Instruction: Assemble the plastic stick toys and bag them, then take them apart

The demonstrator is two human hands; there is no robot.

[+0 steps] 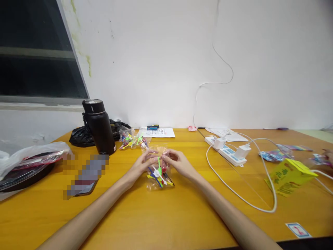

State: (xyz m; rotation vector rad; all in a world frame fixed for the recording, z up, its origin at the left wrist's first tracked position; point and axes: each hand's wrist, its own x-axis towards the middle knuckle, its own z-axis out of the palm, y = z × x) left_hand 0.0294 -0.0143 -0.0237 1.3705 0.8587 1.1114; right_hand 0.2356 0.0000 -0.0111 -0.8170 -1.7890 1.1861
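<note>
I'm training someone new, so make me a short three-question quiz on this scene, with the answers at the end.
1. True or false: the left hand and the right hand both touch the clear packet of colored pieces.
2. Multiple choice: what is the main color of the package with printed lettering at the right? A: red. B: yellow. C: black.
3. Fill in: seen from the camera, the tall bottle stands to the ____ of that packet.

Key: 1. True. 2. B. 3. Left.

Looks mostly bright across the white wall (pixel 156 62), dims at the upper right corner, softens near the right edge, pixelates over the phone (pixel 89 189).
</note>
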